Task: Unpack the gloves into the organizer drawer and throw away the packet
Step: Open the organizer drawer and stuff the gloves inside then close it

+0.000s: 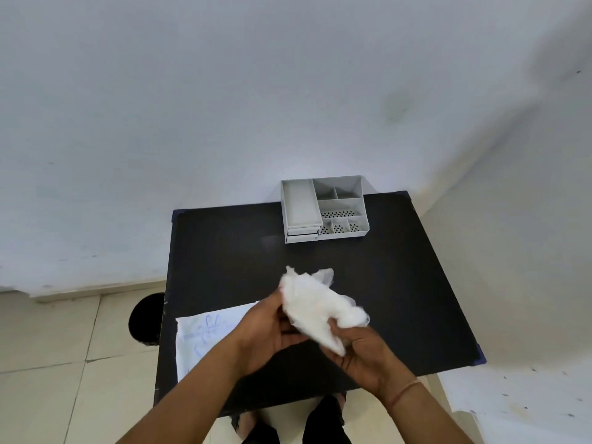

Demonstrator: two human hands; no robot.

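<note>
A crumpled bunch of thin white gloves (pixel 315 304) is held above the black table (pixel 400 283), both hands gripping it. My left hand (pixel 267 331) holds its left side and my right hand (pixel 362 350) grips its lower right end. The flat white packet (pixel 205 331) with blue print lies on the table's front left, partly under my left arm. A grey organizer (pixel 323 209) stands at the table's back edge; a small drawer (pixel 302 232) at its lower left front looks slightly pulled out.
A dark round bin (pixel 145 318) stands on the tiled floor left of the table. A white wall rises behind the table. My feet show below the front edge.
</note>
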